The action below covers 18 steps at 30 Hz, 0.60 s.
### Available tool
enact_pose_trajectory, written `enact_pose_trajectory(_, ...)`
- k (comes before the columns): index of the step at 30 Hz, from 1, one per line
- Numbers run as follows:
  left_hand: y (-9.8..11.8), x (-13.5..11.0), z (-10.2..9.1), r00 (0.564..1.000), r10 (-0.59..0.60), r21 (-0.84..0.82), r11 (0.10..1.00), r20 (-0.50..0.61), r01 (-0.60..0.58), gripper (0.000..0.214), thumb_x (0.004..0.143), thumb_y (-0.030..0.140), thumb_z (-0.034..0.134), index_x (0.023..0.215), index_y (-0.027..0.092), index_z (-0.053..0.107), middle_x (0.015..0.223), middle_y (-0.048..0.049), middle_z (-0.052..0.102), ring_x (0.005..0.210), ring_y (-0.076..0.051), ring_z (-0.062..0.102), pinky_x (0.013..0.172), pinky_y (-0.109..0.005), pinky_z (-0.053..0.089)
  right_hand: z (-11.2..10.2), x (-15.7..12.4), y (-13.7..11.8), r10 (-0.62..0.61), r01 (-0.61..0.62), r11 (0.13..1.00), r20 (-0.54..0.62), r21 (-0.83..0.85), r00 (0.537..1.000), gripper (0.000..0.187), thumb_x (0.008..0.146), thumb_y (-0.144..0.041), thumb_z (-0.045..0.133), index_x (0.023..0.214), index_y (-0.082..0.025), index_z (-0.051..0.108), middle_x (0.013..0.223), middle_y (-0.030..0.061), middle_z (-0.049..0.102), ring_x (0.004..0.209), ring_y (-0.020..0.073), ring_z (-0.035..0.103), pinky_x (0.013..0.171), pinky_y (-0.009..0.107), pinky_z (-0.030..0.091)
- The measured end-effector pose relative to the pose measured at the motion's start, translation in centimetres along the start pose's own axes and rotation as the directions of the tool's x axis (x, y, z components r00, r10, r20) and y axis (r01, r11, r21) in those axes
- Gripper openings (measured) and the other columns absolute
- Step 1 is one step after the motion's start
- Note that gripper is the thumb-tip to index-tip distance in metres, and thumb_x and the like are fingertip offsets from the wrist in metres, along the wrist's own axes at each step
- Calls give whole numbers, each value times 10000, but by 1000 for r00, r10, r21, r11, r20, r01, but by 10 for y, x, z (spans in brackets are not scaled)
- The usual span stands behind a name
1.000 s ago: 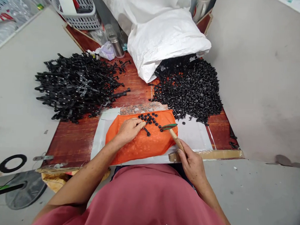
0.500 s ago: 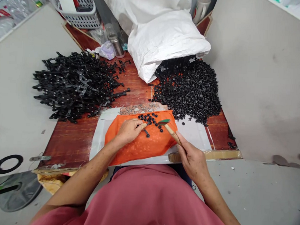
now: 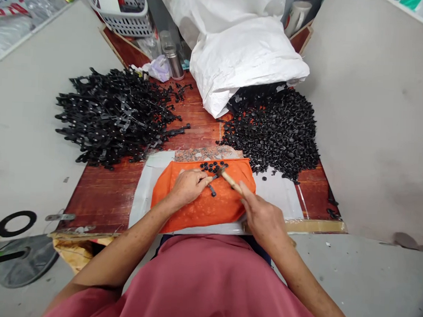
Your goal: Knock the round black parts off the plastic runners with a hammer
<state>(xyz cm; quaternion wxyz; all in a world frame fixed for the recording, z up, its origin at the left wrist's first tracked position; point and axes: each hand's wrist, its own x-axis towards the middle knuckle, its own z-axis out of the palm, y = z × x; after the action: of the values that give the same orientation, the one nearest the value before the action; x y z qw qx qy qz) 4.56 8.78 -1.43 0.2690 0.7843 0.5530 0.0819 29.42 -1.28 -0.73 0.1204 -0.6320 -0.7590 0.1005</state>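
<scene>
An orange cloth pad (image 3: 202,209) lies on a white sheet in front of me. My left hand (image 3: 189,185) rests on the pad, its fingers pinched on a thin black plastic strip (image 3: 212,191). A cluster of small black caps (image 3: 211,167) sits at the pad's far edge. My right hand (image 3: 261,216) grips the wooden handle of a small hammer (image 3: 228,178). The hammer's head is down at the strip, right beside my left fingertips.
A heap of black plastic strips (image 3: 111,116) lies at the left on the red wooden board (image 3: 101,195). A heap of black caps (image 3: 276,128) lies at the right, under a white woven sack (image 3: 244,57). A metal flask (image 3: 173,61), a basket (image 3: 127,10) and a mug (image 3: 296,15) stand behind.
My right hand has swung the hammer left and down, from beside the caps onto the strip at my left fingertips. The left hand has stayed on the pad.
</scene>
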Motion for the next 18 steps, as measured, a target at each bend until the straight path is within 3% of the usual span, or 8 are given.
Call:
enact_pose_trajectory(2, -1, -2, -3, 1000, 12, 2, 1000, -22, -12, 393, 1002, 419, 465, 748, 193, 664, 837, -62, 662, 825, -216, 608, 762, -331, 384, 4, -1, 0, -5, 9, 998, 60, -60, 998, 519, 1074, -296, 457, 1593, -280, 436, 957, 45, 785, 705, 201, 724, 581, 276, 479)
enact_pose_trajectory(5, -8, -14, -14, 965, 6, 7, 1000, -264, -5, 317, 984, 419, 483, 1058, 203, 702, 1082, -100, 664, 1069, -265, 599, 912, -359, 422, 9, -1, 0, 12, -5, 996, 72, -93, 997, 531, 1073, -305, 464, 1602, -280, 417, 941, 39, 781, 707, 206, 726, 569, 278, 468)
enact_pose_trajectory(7, -14, -30, -24, 900, -110, -23, 994, -421, 111, 373, 976, 414, 485, 1232, 196, 647, 1066, -94, 664, 1044, -260, 607, 901, -353, 436, 10, -1, 2, 18, -12, 996, 68, -86, 998, 526, 1073, -303, 470, 1596, -282, 426, 917, 31, 777, 703, 207, 727, 571, 279, 469)
enact_pose_trajectory(8, -17, -39, -28, 879, -195, -53, 980, -434, 191, 395, 978, 414, 479, 1273, 194, 623, 960, -68, 667, 938, -244, 624, 839, -338, 441, 11, -1, 3, 16, -11, 997, 66, -75, 998, 521, 1072, -302, 473, 1591, -282, 433, 915, 30, 778, 705, 207, 728, 574, 279, 472)
enact_pose_trajectory(10, -20, -54, -30, 872, -345, -94, 938, -347, 333, 421, 984, 425, 477, 1322, 204, 596, 732, 3, 614, 709, -211, 600, 704, -311, 404, 12, -1, 5, 8, -5, 999, 56, -53, 998, 509, 1074, -298, 466, 1582, -280, 447, 915, 30, 780, 707, 204, 728, 576, 277, 476)
enact_pose_trajectory(13, -18, -61, -23, 879, -424, -57, 905, -219, 422, 431, 972, 456, 514, 1321, 221, 606, 654, 23, 588, 646, -207, 579, 638, -299, 343, 15, -3, 7, 3, -2, 999, 31, -36, 1000, 497, 1081, -306, 441, 1576, -271, 458, 881, 31, 773, 685, 201, 720, 562, 273, 473)
enact_pose_trajectory(16, -15, -51, -8, 900, -388, -99, 922, -199, 375, 340, 954, 466, 535, 1144, 218, 671, 671, 7, 594, 651, -197, 563, 618, -292, 323, 18, -7, 6, -4, 4, 1000, -1, -18, 1000, 498, 1082, -307, 433, 1578, -265, 458, 857, 28, 765, 662, 199, 713, 547, 271, 474)
enact_pose_trajectory(18, -13, -41, 2, 926, -329, -271, 923, -184, 274, 288, 953, 452, 524, 1034, 217, 670, 672, 13, 578, 628, -173, 538, 606, -279, 334, 20, -9, 5, -8, 8, 1000, -21, -6, 1000, 500, 1079, -294, 438, 1577, -260, 459, 872, 30, 770, 668, 201, 717, 550, 272, 486)
